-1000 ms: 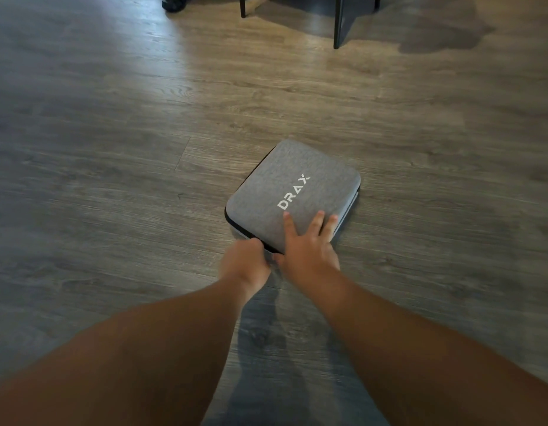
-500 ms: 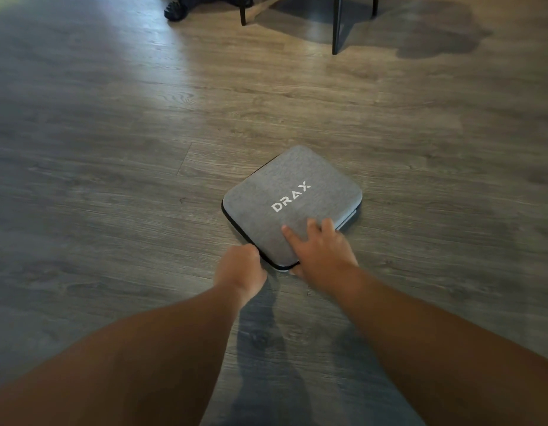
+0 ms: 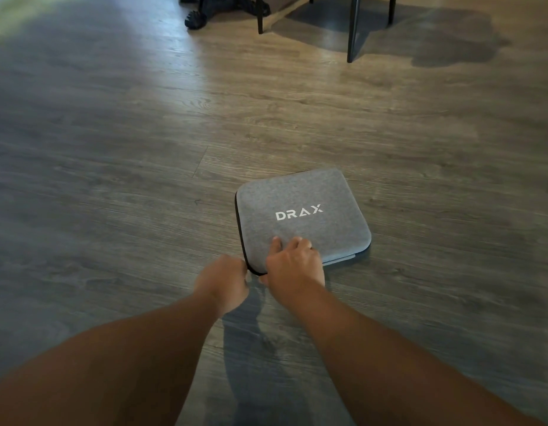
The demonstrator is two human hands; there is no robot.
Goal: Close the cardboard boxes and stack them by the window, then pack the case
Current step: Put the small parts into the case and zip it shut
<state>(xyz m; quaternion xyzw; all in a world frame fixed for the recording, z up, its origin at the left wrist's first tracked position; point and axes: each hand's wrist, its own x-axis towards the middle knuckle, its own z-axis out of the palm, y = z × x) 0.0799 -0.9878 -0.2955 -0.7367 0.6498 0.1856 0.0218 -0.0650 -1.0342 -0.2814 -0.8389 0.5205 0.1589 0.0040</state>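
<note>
While 1 grey case [image 3: 300, 216] marked DRAX is lying flat and closed on the wooden floor [image 3: 113, 179], just right of the frame's centre, 2 bare hands are working at its near-left corner. At about 6 o'clock from the logo, the right hand [image 3: 292, 267] is resting on the lid with its fingers [image 3: 277, 241] curled, fingertips pressing into the fabric and the thumb tucked under the corner. At about 7 o'clock, the left hand [image 3: 222, 281] is sitting clenched against the black zipper edge [image 3: 240, 232]; whether it is pinching anything I cannot tell. Compared with 1 second ago, the case is sitting turned, its logo now reading nearly level, and the right fingers are lying bent rather than spread flat. At 12 o'clock, well apart from the case, 3 thin dark furniture legs [image 3: 352, 32] are standing, with 1 dark object [image 3: 195, 18] beside them.
</note>
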